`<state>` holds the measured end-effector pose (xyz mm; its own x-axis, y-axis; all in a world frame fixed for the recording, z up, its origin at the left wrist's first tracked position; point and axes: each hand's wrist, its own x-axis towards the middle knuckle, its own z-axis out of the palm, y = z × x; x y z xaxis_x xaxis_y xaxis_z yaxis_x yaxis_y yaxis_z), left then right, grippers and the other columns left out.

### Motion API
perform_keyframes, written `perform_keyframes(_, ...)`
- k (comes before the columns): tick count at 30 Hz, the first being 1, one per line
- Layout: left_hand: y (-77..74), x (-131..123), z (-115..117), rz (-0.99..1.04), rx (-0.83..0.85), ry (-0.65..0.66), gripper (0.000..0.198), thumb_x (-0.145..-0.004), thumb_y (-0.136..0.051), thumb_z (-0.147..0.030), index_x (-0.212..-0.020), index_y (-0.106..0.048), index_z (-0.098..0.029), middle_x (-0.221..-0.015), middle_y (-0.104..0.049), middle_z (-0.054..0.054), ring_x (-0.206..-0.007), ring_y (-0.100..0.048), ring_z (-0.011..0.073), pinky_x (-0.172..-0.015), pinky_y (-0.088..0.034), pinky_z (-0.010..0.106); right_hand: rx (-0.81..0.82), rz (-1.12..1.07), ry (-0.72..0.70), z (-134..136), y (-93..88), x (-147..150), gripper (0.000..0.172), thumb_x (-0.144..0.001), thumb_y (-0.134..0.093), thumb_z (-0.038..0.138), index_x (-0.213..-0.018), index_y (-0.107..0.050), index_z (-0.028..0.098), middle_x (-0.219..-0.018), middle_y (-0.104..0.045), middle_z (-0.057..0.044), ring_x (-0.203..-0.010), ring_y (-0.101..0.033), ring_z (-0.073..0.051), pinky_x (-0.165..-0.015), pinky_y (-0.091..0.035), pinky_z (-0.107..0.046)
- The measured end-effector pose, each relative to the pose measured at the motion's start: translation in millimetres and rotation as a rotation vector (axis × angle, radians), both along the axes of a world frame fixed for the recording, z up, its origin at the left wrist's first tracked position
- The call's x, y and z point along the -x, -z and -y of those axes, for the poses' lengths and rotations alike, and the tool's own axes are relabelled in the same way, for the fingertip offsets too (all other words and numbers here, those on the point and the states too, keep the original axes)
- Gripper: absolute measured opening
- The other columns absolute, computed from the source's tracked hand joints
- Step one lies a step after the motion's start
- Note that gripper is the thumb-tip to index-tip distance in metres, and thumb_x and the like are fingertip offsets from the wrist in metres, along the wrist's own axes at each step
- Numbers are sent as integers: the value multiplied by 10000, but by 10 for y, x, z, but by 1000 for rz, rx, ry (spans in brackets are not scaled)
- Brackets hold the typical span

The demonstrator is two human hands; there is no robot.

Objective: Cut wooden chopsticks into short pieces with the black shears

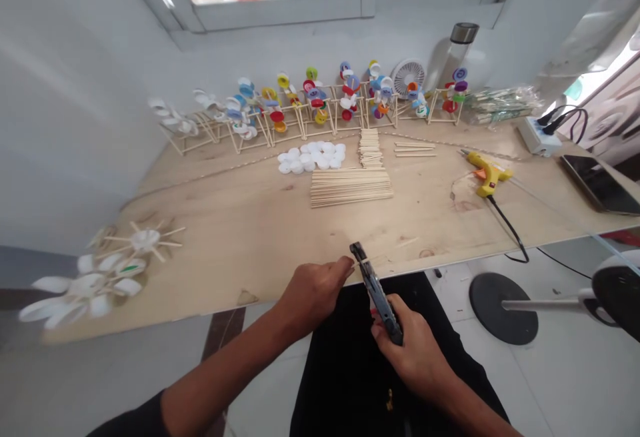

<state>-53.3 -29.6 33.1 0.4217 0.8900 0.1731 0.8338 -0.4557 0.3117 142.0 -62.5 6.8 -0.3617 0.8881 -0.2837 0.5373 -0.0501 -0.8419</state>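
Note:
My right hand [413, 347] is closed around the handles of dark multi-tool pliers [377, 290] near the table's front edge. A short piece of thin wooden stick [363, 261] lies across the pliers' head. My left hand [317, 290] pinches the stick's left end, its fingertips beside the jaws; most of that end is hidden by the fingers. Farther back on the table lie a row of long wooden sticks [350, 188], a stack of short sticks [370, 149], a few loose sticks [415, 149] and several white bottle caps [313, 157].
Stick frames with colourful caps [315, 93] line the wall, near a small fan [407, 79] and a bottle [456, 53]. A yellow glue gun [487, 173], power strip [540, 137] and phone [600, 183] are right. White flower-like pieces [87, 287] sit left. A round black stand base [503, 307] is on the floor.

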Motion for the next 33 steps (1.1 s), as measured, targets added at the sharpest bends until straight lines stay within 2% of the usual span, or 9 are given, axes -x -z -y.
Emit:
perform_keyframes(5, -92, 21, 0, 198, 285, -2, 277, -923, -268, -263, -861, -526, -186, -573, -574, -13, -490, -539, 125, -495, -383, 220, -16, 3, -12, 11, -17, -12, 149, -738, -511, 221, -883, -540, 203, -667, -607, 17, -597, -551, -148, -579, -390, -236)
perform_keyframes(12, -239, 59, -54, 523, 620, 59, 314, -930, -271, -306, -849, -546, -178, -803, -596, 16, -742, -549, 129, -720, -423, 248, -20, 6, -23, 18, -31, -28, 158, -739, -505, 210, -894, -537, 200, -680, -615, 11, -618, -564, -154, -589, -395, -237)
perform_keyframes(15, -240, 92, -76, 632, 775, 80, 316, -912, -322, -354, -816, -558, -167, -691, -522, -10, -621, -480, 105, -591, -408, 215, -16, -4, -41, 27, -39, -31, 147, -740, -498, 202, -884, -527, 198, -727, -630, 4, -641, -570, -150, -595, -394, -233)
perform_keyframes(17, -225, 115, -89, 670, 919, 71, 341, -901, -331, -404, -817, -556, -162, -546, -384, -54, -468, -351, 83, -442, -321, 195, -13, -14, -47, 32, -39, -29, 142, -740, -498, 200, -879, -524, 196, -740, -636, 2, -638, -567, -146, -591, -390, -229)
perform_keyframes(19, -215, 134, -105, 674, 995, 61, 364, -897, -322, -431, -823, -553, -158, -500, -293, -76, -420, -274, 78, -395, -262, 193, -14, -20, -44, 34, -35, -26, 126, -740, -498, 200, -863, -526, 192, -728, -636, 1, -623, -562, -142, -580, -385, -225)
perform_keyframes(23, -232, 150, -138, 576, 799, 110, 321, -902, -339, -364, -796, -565, -163, -654, -495, -21, -595, -456, 101, -583, -397, 216, -9, -4, -29, 31, -28, -21, 110, -745, -508, 219, -844, -547, 192, -649, -615, 9, -590, -561, -145, -552, -378, -222)
perform_keyframes(26, -232, 139, -128, 480, 657, 109, 313, -922, -287, -291, -817, -558, -175, -794, -588, 6, -734, -535, 119, -706, -416, 233, -4, 10, -15, 27, -23, -21, 128, -754, -512, 235, -861, -567, 191, -596, -596, 16, -573, -564, -153, -549, -383, -228)
perform_keyframes(29, -191, 88, -73, 286, 509, 37, 298, -929, -269, -270, -885, -551, -184, -747, -619, 6, -673, -568, 131, -648, -422, 237, -5, 10, 6, 23, -10, -15, 139, -759, -514, 241, -869, -578, 185, -585, -594, 14, -570, -569, -158, -556, -391, -234)
perform_keyframes(33, -96, -39, 21, -10, 164, -100, 253, -915, -305, -240, -861, -543, -173, -685, -622, 25, -576, -562, 161, -532, -392, 255, 16, 25, 6, 12, 11, 3, 156, -770, -504, 246, -892, -577, 181, -601, -603, 9, -587, -582, -167, -573, -403, -244)
